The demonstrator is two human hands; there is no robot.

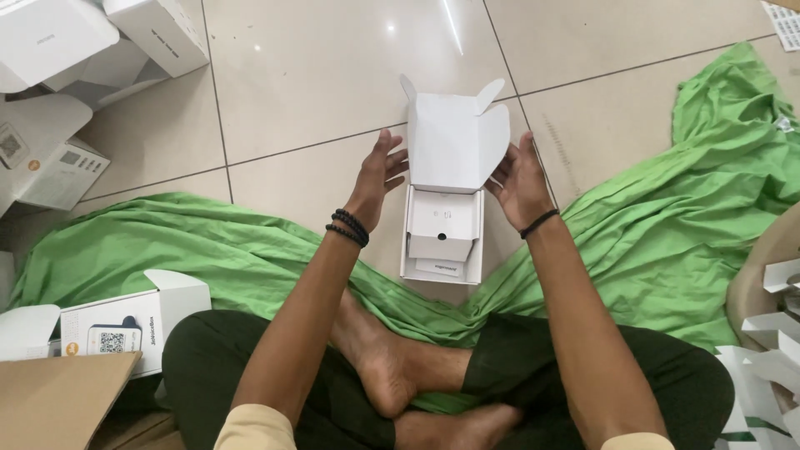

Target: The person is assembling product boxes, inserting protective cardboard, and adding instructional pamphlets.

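An open white cardboard box [442, 267] stands on the tiled floor in front of my crossed legs, with a white inner tray [443, 223] and a paper slip inside. Its lid [454, 146] with two tabs stands raised. My left hand [379, 175] is at the lid's left edge, fingers spread, touching or almost touching it. My right hand [521, 179] holds the lid's right edge. Dark bead bracelets circle my left wrist, and a thin black band is on my right wrist.
A green cloth [667, 225] spreads across the floor around my legs. Several white boxes [58, 50] lie at the far left. A white printed box [125, 321] and brown cardboard [58, 400] sit near my left knee. White folded card pieces [771, 333] lie at right.
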